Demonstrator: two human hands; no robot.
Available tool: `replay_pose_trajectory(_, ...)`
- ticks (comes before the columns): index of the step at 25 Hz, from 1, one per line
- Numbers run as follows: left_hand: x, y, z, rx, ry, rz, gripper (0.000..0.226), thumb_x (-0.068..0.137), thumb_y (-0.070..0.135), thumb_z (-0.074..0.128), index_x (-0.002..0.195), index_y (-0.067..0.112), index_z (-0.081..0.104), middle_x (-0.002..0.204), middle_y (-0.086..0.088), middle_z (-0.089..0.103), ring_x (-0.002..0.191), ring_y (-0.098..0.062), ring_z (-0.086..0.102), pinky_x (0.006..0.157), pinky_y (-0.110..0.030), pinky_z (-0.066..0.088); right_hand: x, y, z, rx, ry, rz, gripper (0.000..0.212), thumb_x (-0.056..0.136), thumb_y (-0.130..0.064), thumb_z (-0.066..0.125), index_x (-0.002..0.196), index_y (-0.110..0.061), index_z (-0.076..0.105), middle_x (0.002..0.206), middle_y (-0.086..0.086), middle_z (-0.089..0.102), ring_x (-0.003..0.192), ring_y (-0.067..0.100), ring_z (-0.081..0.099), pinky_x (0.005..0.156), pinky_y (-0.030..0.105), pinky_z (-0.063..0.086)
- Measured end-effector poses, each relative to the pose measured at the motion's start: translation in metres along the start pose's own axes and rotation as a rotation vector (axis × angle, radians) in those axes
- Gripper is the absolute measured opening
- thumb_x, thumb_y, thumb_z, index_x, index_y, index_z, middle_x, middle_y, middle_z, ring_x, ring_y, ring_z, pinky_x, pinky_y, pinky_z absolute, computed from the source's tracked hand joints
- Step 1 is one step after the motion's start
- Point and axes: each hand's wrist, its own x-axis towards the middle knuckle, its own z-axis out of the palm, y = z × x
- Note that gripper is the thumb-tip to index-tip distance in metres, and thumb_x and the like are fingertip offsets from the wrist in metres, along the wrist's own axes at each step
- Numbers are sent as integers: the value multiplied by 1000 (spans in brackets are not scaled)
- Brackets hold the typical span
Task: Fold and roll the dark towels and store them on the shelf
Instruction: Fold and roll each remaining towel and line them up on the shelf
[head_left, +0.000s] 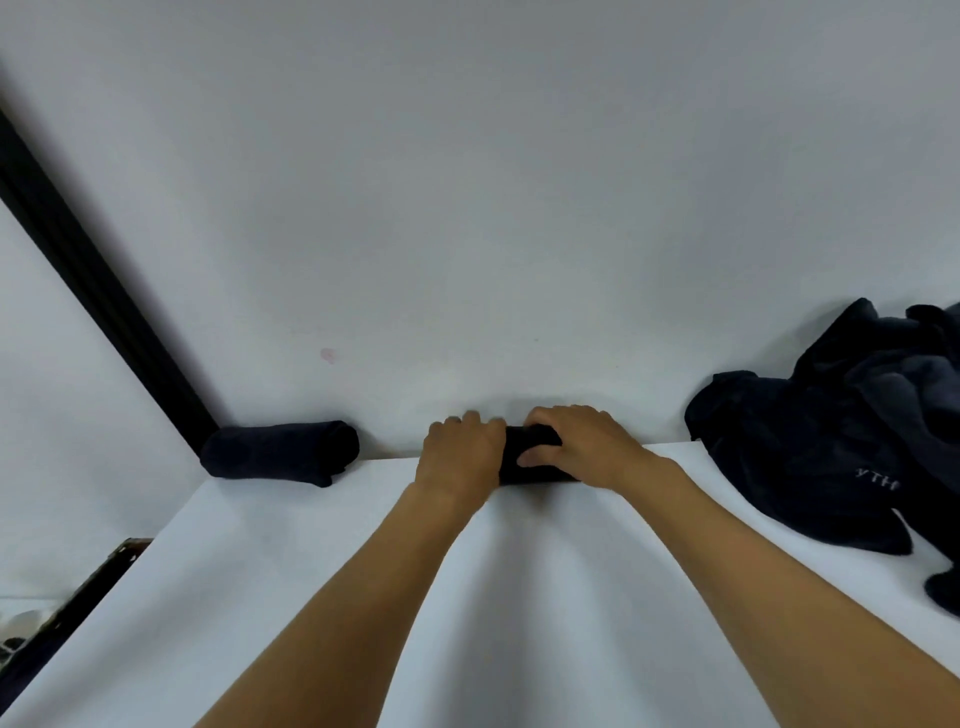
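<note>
A rolled dark towel (530, 457) lies at the far edge of the white surface (311, 571), against the white wall. My left hand (460, 454) grips its left end and my right hand (582, 444) lies over its right part, so most of the roll is hidden. A second rolled dark towel (280, 452) rests to the left, in the corner by a black post. A heap of unfolded dark towels (831, 436) sits at the right, one with pale lettering.
A black post (93, 280) runs diagonally up the left side from the corner. The white surface ends at its left edge, beyond which a dark-framed object (78, 597) shows lower down. The white wall (467, 208) stands right behind the towels.
</note>
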Motion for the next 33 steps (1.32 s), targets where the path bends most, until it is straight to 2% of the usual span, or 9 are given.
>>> replay_pose_trajectory(4, -6, -5, 15, 26, -1, 62, 55, 86, 30, 58, 133, 8, 39, 118, -12, 57, 107, -31, 54, 92, -35, 36, 14, 3, -10, 209, -117, 87, 28, 84, -46, 67, 100, -23, 65, 99, -6, 63, 91, 14, 58, 76, 27, 45)
replay_pose_trajectory(7, 6, -10, 17, 14, -20, 68, 45, 85, 30, 63, 122, 11, 45, 110, -9, 61, 99, -28, 58, 76, -31, 32, 14, -1, -9, 230, -157, 111, 28, 88, -48, 60, 106, -26, 65, 104, -7, 64, 98, 15, 59, 84, 29, 46)
replay_pose_trajectory(11, 32, -32, 16, -281, -307, 77, 41, 76, 37, 71, 109, 21, 53, 100, -1, 62, 89, -23, 61, 70, -32, 48, -4, -12, 3, -268, 139, 11, 34, 95, -50, 44, 121, -31, 56, 117, -6, 56, 107, 18, 50, 88, 37, 37)
replay_pose_trajectory(14, 42, -43, 16, -481, -455, 76, 46, 69, 37, 78, 109, 25, 58, 101, 1, 60, 88, -21, 62, 76, -38, 56, -19, -17, 10, -430, 88, -109, 52, 85, -59, 53, 124, -25, 49, 120, -6, 51, 107, 20, 47, 87, 38, 37)
replay_pose_trajectory(17, 27, -44, 19, -378, -322, 123, 57, 65, 36, 81, 116, 27, 57, 102, 1, 49, 92, -22, 57, 77, -33, 50, -11, -25, 3, -504, 30, -112, 49, 80, -47, 62, 119, -22, 47, 111, -5, 53, 93, 19, 47, 77, 34, 34)
replay_pose_trajectory(21, -31, -70, 35, -394, 30, 179, 55, 78, 23, 65, 130, 26, 47, 105, 1, 57, 95, -22, 52, 76, -28, 34, 1, -69, -5, -463, -111, -137, 40, 73, -41, 64, 107, -27, 47, 90, -10, 51, 78, 15, 46, 67, 29, 31)
replay_pose_trajectory(25, -71, -163, 17, -501, -61, 11, 35, 73, 24, 70, 104, 33, 54, 83, 9, 58, 78, -15, 57, 69, -27, 48, 26, -153, 15, -411, -135, -274, 46, 74, -40, 64, 113, -28, 43, 95, -8, 58, 82, 18, 56, 68, 30, 41)
replay_pose_trajectory(27, -85, -219, 9, -394, -71, -67, 39, 66, 27, 72, 99, 38, 53, 80, 11, 58, 81, -15, 55, 79, -32, 47, 47, -201, 37, -358, -101, -330, 49, 75, -42, 65, 116, -27, 41, 96, -7, 60, 81, 18, 58, 68, 31, 45)
replay_pose_trajectory(33, -105, -288, 56, -19, -43, -189, 52, 80, 28, 69, 128, 30, 51, 121, 0, 46, 111, -23, 41, 96, -32, 32, 100, -249, 131, -563, 37, -444, 52, 75, -54, 67, 113, -21, 58, 105, 2, 60, 95, 26, 56, 79, 39, 42)
